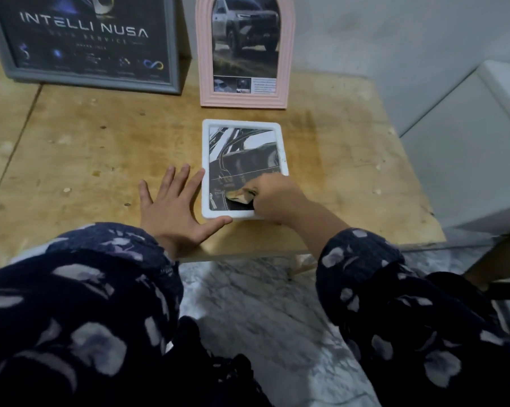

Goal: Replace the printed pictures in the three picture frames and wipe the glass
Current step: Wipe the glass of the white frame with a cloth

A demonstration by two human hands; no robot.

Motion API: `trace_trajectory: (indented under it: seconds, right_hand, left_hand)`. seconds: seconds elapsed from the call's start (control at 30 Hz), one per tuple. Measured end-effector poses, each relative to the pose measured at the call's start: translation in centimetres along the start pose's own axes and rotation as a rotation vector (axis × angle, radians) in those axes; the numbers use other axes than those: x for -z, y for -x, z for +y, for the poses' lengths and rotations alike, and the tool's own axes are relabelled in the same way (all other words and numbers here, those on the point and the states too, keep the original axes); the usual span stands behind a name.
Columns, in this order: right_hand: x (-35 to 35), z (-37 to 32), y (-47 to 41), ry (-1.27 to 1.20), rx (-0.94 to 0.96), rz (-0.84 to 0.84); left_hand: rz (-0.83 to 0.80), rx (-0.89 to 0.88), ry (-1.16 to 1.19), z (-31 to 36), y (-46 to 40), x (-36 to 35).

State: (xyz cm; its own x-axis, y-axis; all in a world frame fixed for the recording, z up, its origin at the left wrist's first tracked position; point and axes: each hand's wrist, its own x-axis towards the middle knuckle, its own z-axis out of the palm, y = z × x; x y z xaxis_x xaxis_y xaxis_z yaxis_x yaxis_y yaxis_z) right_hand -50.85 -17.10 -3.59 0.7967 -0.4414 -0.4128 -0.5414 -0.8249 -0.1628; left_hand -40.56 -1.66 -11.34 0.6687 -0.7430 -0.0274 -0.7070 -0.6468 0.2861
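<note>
White frame [280, 148] lay flat on the worktop [350, 160], near edge. My left hand [174, 207] was spread wide, bracing its side; right hand [273, 198] gripped a cloth [239, 198] on the glass. Light, slippery, fragile: hold by the rim.

You're wearing long sleeves, dark navy, crinkled fabric with a scattered pale grey-lilac petal print. Left sleeve [80, 292] and right sleeve [394, 292] both gather in a cuff at the wrist. Hands bare.
</note>
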Motion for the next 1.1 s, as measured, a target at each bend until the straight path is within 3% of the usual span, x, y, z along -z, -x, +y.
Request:
trace_trajectory:
  seconds: [0.1, 0.3, 0.43, 0.5, 0.6, 0.83, 1.1]
  right_hand:
    - [4.6, 1.0, -1.0, -0.276, -0.119, -0.134]
    - [8.0, 2.0, -6.4, -0.3, -0.071, 0.317]
    - [4.4, 3.2, -9.2, -0.076, -0.044, 0.237]
    - [2.5, 3.4, -9.1, 0.092, -0.012, 0.255]
    - [1.1, 3.1, -8.6, 0.157, -0.01, 0.306]
    - [0.4, 3.0, -4.6, -0.014, -0.104, 0.247]
    - [-1.9, 3.3, 0.0, -0.222, -0.143, 0.292]
  left_hand:
    - [0.006, -0.004, 0.002, 0.0, -0.2, -0.1]
    - [-0.007, -0.023, -0.007, -0.2, -0.2, -0.2]
    - [-0.015, -0.015, -0.013, -0.2, -0.4, -0.1]
    - [-0.021, -0.008, -0.011, -0.1, -0.4, -0.1]
    - [-0.015, 0.005, -0.015, 0.0, -0.3, -0.2]
    - [0.005, 0.011, -0.016, 0.0, -0.3, -0.2]
    - [-0.013, 0.014, -0.022, 0.2, -0.1, -0.1]
